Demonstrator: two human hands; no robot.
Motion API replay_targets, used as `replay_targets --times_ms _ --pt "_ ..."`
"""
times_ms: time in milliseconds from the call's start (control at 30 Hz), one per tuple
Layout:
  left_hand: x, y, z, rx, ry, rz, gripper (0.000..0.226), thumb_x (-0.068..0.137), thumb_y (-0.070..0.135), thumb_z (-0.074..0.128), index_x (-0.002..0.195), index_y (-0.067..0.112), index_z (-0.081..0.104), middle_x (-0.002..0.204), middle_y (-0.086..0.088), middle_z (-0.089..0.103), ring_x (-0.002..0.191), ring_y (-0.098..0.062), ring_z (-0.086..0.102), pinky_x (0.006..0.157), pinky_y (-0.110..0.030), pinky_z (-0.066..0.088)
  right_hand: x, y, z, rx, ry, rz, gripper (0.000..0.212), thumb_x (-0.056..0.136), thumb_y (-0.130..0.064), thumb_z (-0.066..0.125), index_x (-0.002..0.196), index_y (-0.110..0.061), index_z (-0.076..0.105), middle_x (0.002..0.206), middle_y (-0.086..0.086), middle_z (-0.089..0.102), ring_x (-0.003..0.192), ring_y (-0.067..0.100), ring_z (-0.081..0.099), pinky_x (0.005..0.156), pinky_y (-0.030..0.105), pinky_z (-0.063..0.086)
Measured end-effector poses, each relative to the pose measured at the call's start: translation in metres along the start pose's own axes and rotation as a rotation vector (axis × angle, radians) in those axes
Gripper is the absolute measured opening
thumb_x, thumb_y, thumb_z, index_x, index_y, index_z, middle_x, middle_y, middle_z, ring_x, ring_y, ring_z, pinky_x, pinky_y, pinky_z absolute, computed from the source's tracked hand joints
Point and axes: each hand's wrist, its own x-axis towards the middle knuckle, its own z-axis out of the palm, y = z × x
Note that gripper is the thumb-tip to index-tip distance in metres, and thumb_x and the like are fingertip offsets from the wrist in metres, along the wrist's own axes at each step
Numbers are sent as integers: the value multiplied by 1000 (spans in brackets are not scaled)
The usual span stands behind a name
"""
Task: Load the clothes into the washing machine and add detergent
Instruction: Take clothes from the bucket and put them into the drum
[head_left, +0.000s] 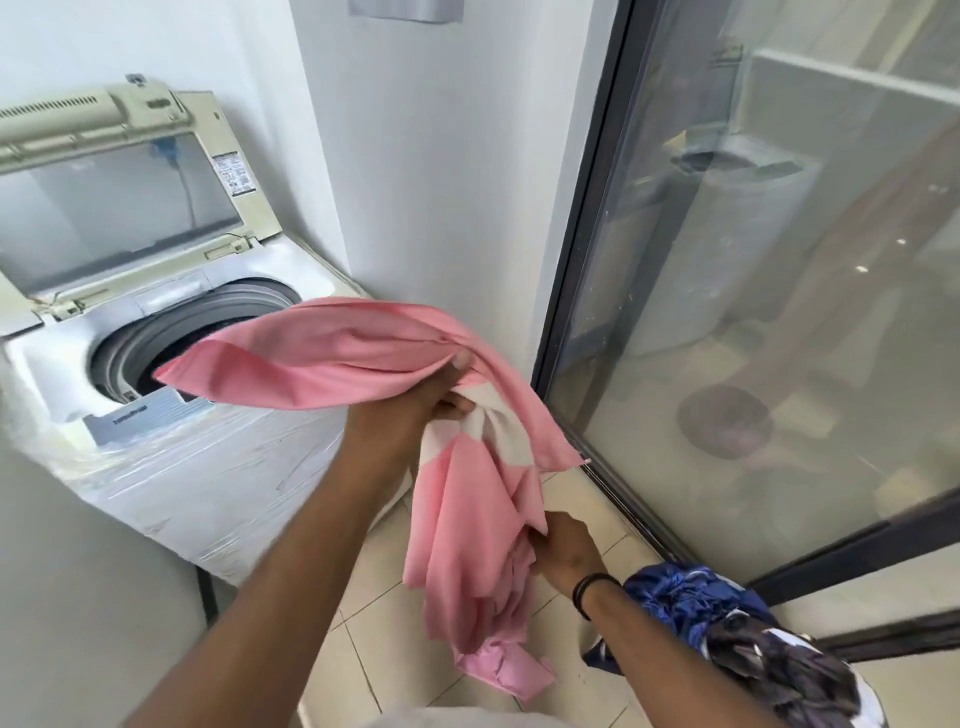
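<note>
A top-loading washing machine stands at the left with its lid raised and its drum opening showing. A long pink cloth with a white patch hangs between my hands, its upper end stretching over the drum opening. My left hand grips the cloth near its middle, right of the machine. Lower down, my right hand pinches the hanging part, whose tail dangles toward the floor. No detergent is in view.
A pile of blue and dark clothes lies at the lower right. A dark-framed glass sliding door fills the right side. A white wall column stands behind the machine. Beige floor tiles lie underfoot.
</note>
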Motion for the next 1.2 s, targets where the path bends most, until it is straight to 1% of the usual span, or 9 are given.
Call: replay_targets --times_ms 233,433,600,700,800,900,1033,1133,1200 --pt "12 -47 -97 120 108 -142 52 68 35 87 116 21 74 113 -2 76 103 -18 69 81 -32 53 7 -93 -44 4 369 -360 22 93 -14 46 92 -12 68 83 7 72 78 28 66 60 28 37" --pt "6 -80 -82 441 -196 -211 56 81 48 80 122 14 64 120 -2 70 112 -26 64 104 -35 46 -26 -237 -78 195 489 -802 31 96 -10 44 109 -12 72 91 5 74 73 10 57 63 17 40" --pt "31 -56 -39 381 217 -104 53 80 50 67 110 9 52 109 -10 54 100 -18 50 76 -18 36 -33 -308 -78 381 255 -1055 19 95 -8 54 100 -11 71 87 -4 71 82 9 66 74 28 54" --pt "62 -51 -37 216 298 -41 76 55 67 58 113 20 52 109 0 60 104 -17 58 91 -14 43 -9 -302 -80 446 158 -1041 38 89 -3 62 124 -17 64 97 -2 71 91 11 68 84 32 58" --pt "97 -57 -45 74 301 -59 74 65 67 75 122 22 64 118 1 71 120 -21 65 107 -37 47 23 -266 -65 548 397 -942 40 89 -20 69 127 -14 59 109 3 65 96 16 65 83 38 57" --pt "121 -46 -45 -67 355 -46 57 77 44 85 125 20 66 116 0 75 111 -17 69 106 -42 49 44 -212 -25 446 518 -790 78 82 -53 71 144 -15 41 141 3 44 129 26 49 103 51 47" --pt "163 -1 -50 -184 362 -79 58 79 35 84 132 21 62 120 5 73 114 -13 67 108 -41 48 98 -180 4 169 277 -545 120 65 -83 65 156 -24 13 158 0 25 142 21 33 111 46 38" --pt "181 31 -61 -196 339 -47 60 80 34 82 134 18 61 123 1 72 117 -18 67 106 -43 49 138 -184 11 224 67 -418 88 73 -82 56 142 -29 41 130 -8 59 112 14 60 88 35 54" --pt "192 47 -75 -179 349 21 49 87 24 77 132 12 62 123 -4 72 116 -21 68 103 -42 51 159 -200 13 265 -6 -441 50 86 -70 51 102 -24 63 86 -11 67 79 15 66 63 25 49"
